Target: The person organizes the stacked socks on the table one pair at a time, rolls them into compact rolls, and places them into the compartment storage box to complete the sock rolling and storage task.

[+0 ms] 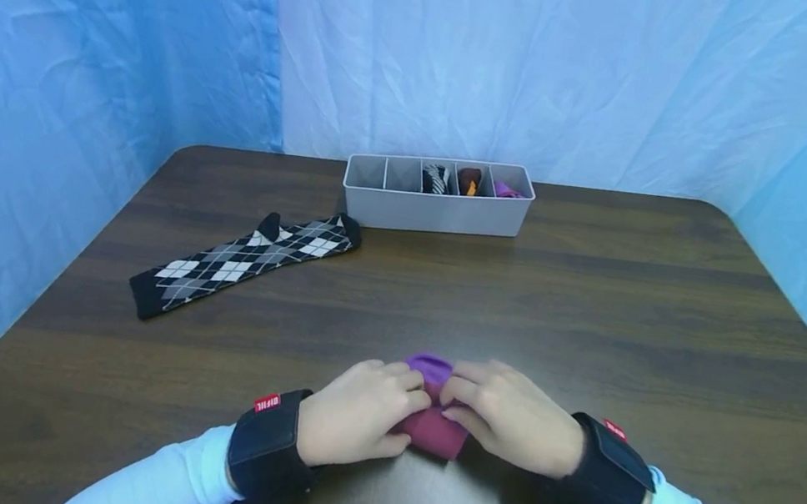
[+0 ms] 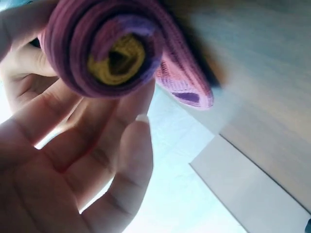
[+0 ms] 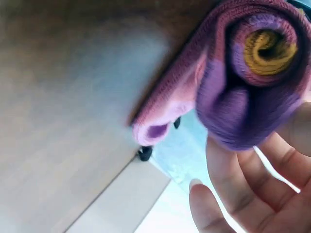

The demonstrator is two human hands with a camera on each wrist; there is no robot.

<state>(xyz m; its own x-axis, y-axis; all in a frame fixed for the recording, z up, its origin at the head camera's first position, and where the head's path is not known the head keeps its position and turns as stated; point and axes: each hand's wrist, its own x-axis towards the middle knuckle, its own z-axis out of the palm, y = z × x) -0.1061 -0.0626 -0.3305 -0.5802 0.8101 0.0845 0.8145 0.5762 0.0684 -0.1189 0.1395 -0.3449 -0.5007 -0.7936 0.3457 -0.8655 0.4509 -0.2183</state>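
Note:
A maroon and purple sock [image 1: 436,434], partly rolled up, lies on the table in front of me between both hands. Its coil shows end-on in the left wrist view, with a yellow core [image 2: 99,73], while a flat unrolled part with a purple opening extends beyond it. My left hand [image 1: 365,407] grips the roll's left side, fingers bent over it and thumb at the near edge. From the other side my right hand [image 1: 512,417] holds it with bent fingertips. In the right wrist view a purple fold [image 3: 233,114] bulges below the coil at the fingertips.
A grey divided organizer [image 1: 431,214] stands at the table's back edge. Its three right compartments hold a striped bundle [image 1: 435,179], a brown bundle [image 1: 468,180] and a purple one [image 1: 505,190]. A black-and-white argyle sock [image 1: 243,262] lies flat at left. Blue sheeting surrounds the table.

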